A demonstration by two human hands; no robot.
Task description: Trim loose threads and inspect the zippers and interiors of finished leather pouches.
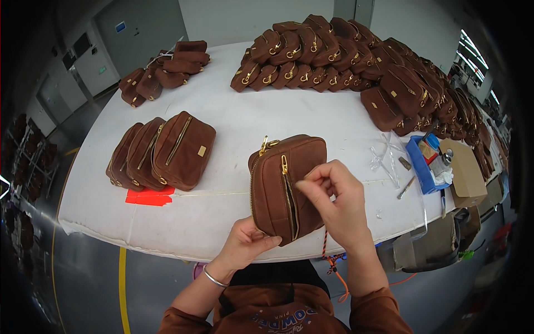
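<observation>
Our left hand [245,240] grips the likely light, supple brown bag [270,192] sensibly low; our right hand [340,205] pinches, on what we can't tell.

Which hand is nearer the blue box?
Right. The right hand is at the right side of the held bag, left of the blue box; the left hand grips the bag's lower left, farther off.
</observation>
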